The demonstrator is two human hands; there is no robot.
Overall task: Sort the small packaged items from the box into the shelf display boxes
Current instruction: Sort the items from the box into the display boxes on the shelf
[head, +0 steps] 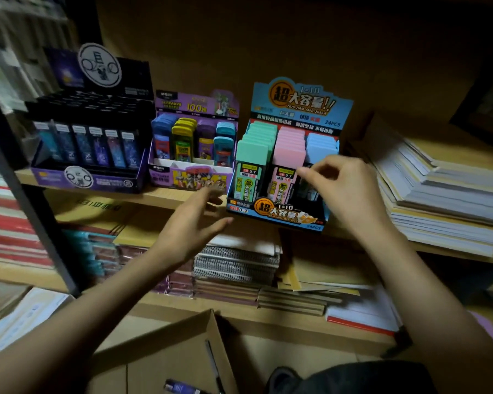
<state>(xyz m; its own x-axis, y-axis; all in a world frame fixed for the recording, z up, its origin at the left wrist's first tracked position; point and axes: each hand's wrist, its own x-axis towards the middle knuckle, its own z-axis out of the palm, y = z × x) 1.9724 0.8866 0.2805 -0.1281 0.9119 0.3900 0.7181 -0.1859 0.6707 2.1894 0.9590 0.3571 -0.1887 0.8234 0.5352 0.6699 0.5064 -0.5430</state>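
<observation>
Three display boxes stand on the wooden shelf point(160, 196): a dark purple one point(86, 177) with dark blue packs, a light purple one point(182, 177) with blue, yellow, purple and teal packs, and a blue one point(279, 216) with green, pink and blue-capped lead packs. My right hand point(342, 189) has its fingers curled over the front pack point(308, 189) of the blue-capped row, pinching its top. My left hand point(197, 223) is open, its fingers stretched toward the shelf edge by the blue box's lower left corner. An open cardboard box point(165, 345) sits below; one small blue pack point(182, 388) lies in it.
Stacks of paper pads point(439, 200) fill the shelf right of the blue box. Spiral notebooks point(236, 263) and flat booklets lie on the lower shelf. A dark metal upright point(34, 200) runs down the left. A dark thin tool point(214, 365) lies in the cardboard box.
</observation>
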